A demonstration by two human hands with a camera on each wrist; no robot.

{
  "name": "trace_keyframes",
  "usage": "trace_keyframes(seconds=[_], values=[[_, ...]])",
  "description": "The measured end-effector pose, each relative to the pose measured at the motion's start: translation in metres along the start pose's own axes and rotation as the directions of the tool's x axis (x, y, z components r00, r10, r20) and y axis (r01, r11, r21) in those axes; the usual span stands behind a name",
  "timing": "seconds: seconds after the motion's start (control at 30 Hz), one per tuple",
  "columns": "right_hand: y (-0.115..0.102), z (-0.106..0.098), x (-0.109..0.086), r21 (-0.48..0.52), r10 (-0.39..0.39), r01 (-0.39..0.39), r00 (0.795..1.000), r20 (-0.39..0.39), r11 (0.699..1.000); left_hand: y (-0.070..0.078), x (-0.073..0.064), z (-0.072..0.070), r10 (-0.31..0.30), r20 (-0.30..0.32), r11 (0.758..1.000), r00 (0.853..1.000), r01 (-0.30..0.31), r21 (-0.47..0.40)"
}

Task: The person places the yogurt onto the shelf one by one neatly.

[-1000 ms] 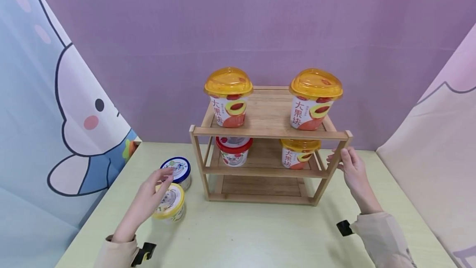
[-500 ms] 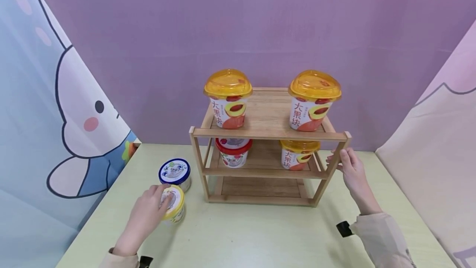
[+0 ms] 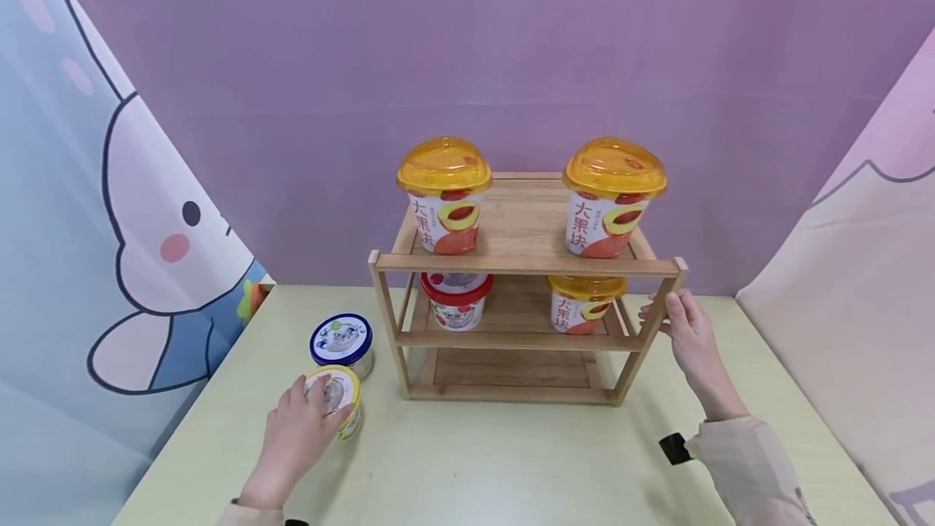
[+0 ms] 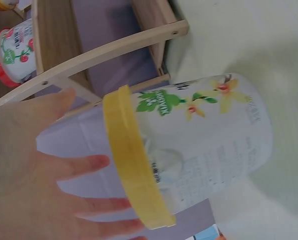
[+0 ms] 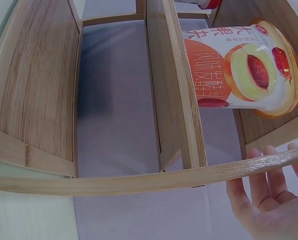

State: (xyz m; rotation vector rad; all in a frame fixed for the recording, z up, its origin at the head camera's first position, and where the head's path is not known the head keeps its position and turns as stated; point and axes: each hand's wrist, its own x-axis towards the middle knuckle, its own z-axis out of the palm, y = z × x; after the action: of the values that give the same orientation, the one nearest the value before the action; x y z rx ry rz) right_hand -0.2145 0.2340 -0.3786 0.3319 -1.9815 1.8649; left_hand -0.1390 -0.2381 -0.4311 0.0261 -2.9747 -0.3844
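My left hand (image 3: 295,433) hovers over a yellow-lidded yogurt tub (image 3: 349,398) on the table, its fingers spread across the lid. In the left wrist view those fingertips reach the lid's edge, and the white tub (image 4: 203,150) shows printed flowers and a green leaf. Behind it stands a blue-lidded tub (image 3: 342,339). My right hand (image 3: 694,339) holds the right front post of a wooden three-tier rack (image 3: 522,264); in the right wrist view, the fingertips of this hand (image 5: 276,210) bend over the post's edge (image 5: 233,172).
Two orange-lidded peach yogurt cups, the left one (image 3: 447,205) and the right one (image 3: 612,205), stand on the top shelf. The middle shelf holds a red-lidded tub (image 3: 458,307) at left and another orange-lidded cup (image 3: 582,307) at right. A purple cloth (image 3: 467,47) hangs behind.
My left hand has come down and back from above the blue-lidded tub to the yellow lid, and its fingers now spread over it. The right hand stays at the post.
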Motion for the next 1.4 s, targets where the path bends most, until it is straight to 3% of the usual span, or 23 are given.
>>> trace_keyframes(seconds=[0.13,0.23,0.5,0.67,0.87,1.1,1.4], values=[[0.000,0.001,0.001,0.025,-0.006,0.006,1.000,-0.003,1.000,-0.001,-0.001,0.007,-0.021,0.016,0.999,1.000,0.020,0.051],[0.000,0.001,0.001,-0.011,-0.007,0.007,1.000,-0.011,1.000,-0.002,-0.001,0.011,-0.025,0.004,0.997,1.000,0.025,0.072],[0.000,0.001,0.000,-0.010,-0.013,0.013,1.000,-0.015,1.000,-0.003,-0.002,0.015,-0.029,-0.018,0.997,0.999,0.030,0.072],[0.001,0.001,0.000,-0.029,-0.018,0.018,1.000,-0.011,0.999,-0.004,-0.001,0.016,0.000,-0.053,0.997,0.999,0.004,0.075],[0.001,0.001,0.001,-0.037,-0.014,0.014,1.000,-0.013,0.999,-0.007,0.001,0.014,0.047,-0.039,0.997,0.998,-0.044,0.058],[0.001,0.001,0.001,-0.025,-0.017,0.017,1.000,-0.012,1.000,-0.011,0.003,0.014,0.062,0.000,0.998,0.998,-0.062,0.014],[0.002,0.001,0.000,0.015,-0.009,0.009,1.000,-0.016,1.000,-0.021,0.005,0.015,0.133,-0.029,0.991,0.991,-0.133,-0.014]])
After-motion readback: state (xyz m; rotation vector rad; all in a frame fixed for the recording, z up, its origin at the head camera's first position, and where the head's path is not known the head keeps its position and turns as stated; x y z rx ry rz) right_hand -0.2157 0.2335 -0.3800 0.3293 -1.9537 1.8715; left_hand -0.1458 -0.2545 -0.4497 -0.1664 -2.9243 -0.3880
